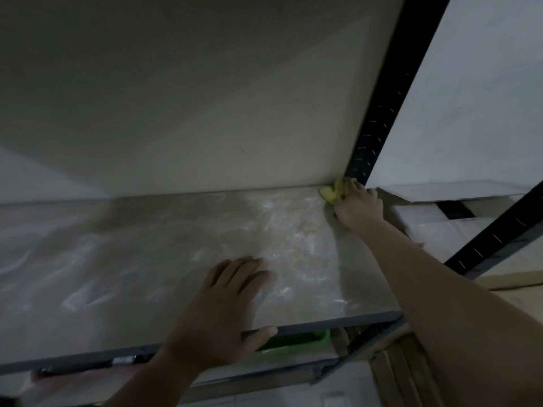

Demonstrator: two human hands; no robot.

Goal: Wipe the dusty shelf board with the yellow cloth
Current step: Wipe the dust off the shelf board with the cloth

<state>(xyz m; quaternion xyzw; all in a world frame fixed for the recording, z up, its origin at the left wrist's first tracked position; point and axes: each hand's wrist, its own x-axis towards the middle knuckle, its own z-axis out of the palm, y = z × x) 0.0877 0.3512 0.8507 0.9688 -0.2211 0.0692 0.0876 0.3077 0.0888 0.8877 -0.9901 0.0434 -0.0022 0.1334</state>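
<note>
Resting flat on the dusty shelf board (132,248) near its front edge, the left hand (229,306) lay palm down with its fingers straight and close together, pointing toward the back wall, while the thumb lay against the dark front rim. Below that rim a green basket (296,339) showed. Farther right, the right arm stretched out nearly straight to the board's back right corner, where the right hand (358,205) gripped the bunched yellow cloth (331,193), pressing it onto the board just beside the black post (379,113).
</note>
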